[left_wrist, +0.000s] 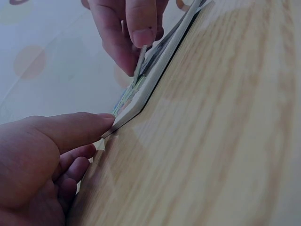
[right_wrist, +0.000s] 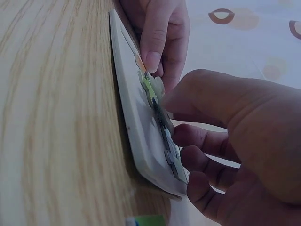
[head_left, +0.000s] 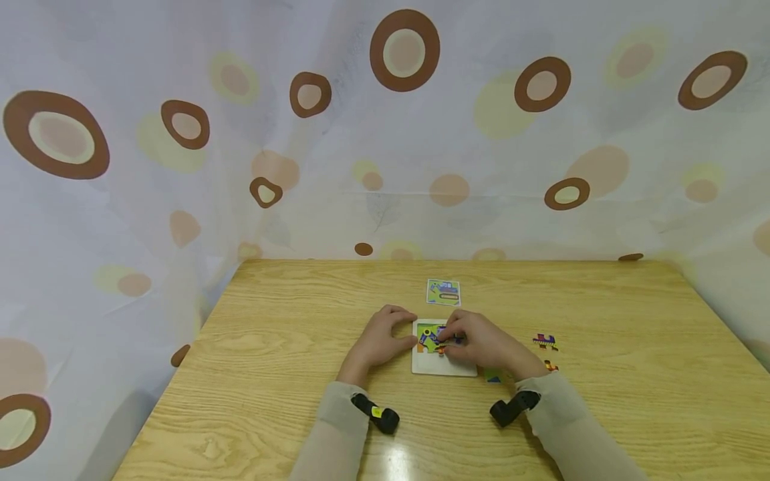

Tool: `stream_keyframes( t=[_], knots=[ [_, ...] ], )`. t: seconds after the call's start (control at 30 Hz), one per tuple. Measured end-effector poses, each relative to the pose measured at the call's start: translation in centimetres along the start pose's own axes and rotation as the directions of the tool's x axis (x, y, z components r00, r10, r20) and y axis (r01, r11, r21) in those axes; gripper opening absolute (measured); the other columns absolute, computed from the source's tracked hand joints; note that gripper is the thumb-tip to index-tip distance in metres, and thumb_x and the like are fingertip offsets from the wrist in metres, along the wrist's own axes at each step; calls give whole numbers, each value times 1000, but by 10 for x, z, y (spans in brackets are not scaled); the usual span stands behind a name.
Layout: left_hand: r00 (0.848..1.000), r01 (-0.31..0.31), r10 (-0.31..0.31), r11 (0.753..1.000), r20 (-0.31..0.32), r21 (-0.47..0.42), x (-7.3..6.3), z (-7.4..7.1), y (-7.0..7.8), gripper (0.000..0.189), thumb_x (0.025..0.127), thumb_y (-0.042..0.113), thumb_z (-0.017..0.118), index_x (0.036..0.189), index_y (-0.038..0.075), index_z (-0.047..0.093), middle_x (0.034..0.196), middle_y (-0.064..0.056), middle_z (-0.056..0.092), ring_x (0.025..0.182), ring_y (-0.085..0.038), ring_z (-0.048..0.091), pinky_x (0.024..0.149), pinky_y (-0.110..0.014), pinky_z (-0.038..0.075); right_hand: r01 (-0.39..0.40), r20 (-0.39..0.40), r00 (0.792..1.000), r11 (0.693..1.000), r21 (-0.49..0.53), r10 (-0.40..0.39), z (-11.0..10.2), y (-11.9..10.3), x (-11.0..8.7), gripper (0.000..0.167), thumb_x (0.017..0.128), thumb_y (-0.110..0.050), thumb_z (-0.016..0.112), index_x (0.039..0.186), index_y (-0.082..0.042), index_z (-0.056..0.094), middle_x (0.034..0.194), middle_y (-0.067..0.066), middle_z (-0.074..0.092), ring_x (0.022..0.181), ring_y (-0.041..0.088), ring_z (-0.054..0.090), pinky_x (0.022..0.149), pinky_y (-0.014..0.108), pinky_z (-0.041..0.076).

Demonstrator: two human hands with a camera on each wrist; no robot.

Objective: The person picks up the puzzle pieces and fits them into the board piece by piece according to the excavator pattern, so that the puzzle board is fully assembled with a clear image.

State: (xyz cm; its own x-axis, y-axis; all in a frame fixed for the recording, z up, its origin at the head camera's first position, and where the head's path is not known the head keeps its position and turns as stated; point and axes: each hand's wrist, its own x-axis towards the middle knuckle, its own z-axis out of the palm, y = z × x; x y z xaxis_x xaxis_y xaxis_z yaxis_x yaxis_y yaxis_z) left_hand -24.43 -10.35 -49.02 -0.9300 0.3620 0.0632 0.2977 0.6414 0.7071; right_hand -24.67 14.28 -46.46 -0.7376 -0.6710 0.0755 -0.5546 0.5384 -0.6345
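Observation:
A white puzzle tray (head_left: 434,364) lies on the table, its upper part filled with joined pieces (head_left: 427,337) that show a blue and yellow digger on green. My left hand (head_left: 383,338) is at the tray's left side, its straight thumb touching the edge in the left wrist view. Over the tray, my right hand (head_left: 479,341) pinches a puzzle piece (left_wrist: 139,67), tilted up on edge, between thumb and index finger. The piece's picture cannot be made out. The right fingers cover the right part of the joined pieces in the head view.
Behind the tray lies a card (head_left: 443,292) with a digger picture. Loose puzzle pieces (head_left: 544,341) are to the right, with another piece (head_left: 551,365) nearer. A green and blue piece (head_left: 494,376) sits partly beneath my right wrist. A patterned curtain (head_left: 337,220) hangs behind the table.

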Motion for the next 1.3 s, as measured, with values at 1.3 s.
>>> stream_keyframes(
  t=[1.3],
  knots=[
    [1000, -11, 11, 1000, 5, -16, -3, -2, 5, 41, 92, 22, 72, 131, 12, 64, 134, -7, 51, 128, -28, 45, 109, -45, 36, -49, 24, 998, 998, -30, 50, -2, -5, -3, 12, 88, -6, 73, 93, -16, 77, 93, -8, 63, 88, 11, 59, 77, 32, 52]
  ],
)
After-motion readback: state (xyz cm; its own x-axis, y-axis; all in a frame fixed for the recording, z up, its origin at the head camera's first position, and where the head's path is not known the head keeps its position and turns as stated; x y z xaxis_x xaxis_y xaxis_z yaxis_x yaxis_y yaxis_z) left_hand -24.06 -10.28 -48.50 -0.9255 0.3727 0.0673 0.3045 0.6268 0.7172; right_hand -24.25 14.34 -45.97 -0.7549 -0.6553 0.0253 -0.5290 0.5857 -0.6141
